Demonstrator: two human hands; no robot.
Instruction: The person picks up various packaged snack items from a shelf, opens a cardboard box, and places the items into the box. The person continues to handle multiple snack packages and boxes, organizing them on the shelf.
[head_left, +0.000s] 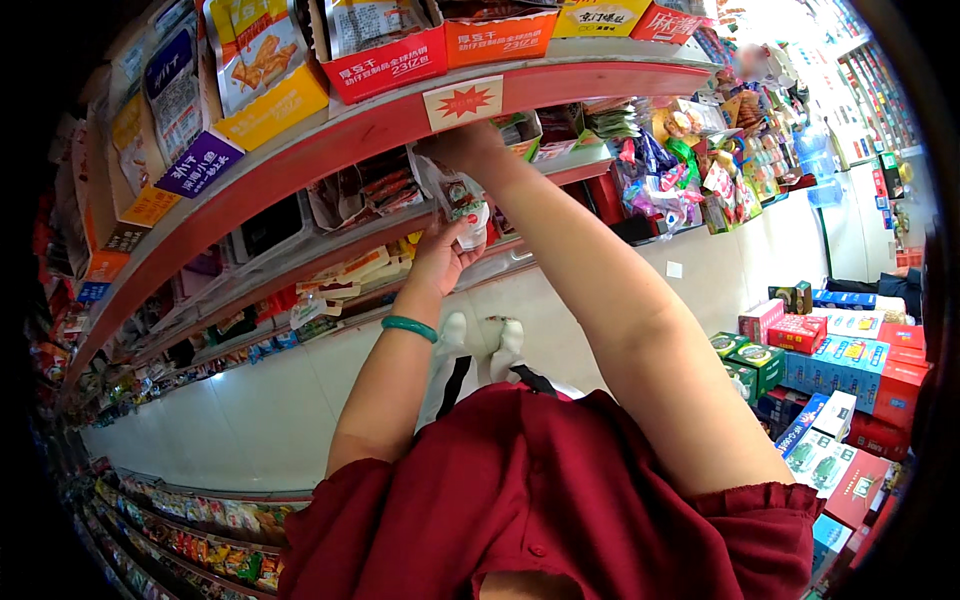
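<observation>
My left hand, with a green bangle on its wrist, is closed round a small white packet with red and green print. It holds the packet just in front of the middle shelf. My right hand reaches into that shelf, beneath the red upper shelf edge. A card with a red starburst hangs right above this hand, and its fingers are blurred and mostly hidden. Beside it on the shelf is an open box of red-brown snack packets.
Display boxes of snack pouches, one yellow and one red, line the upper shelf. Bright bagged goods crowd the far right end. Stacked cartons stand on the floor at right. Another snack rack runs behind me at lower left.
</observation>
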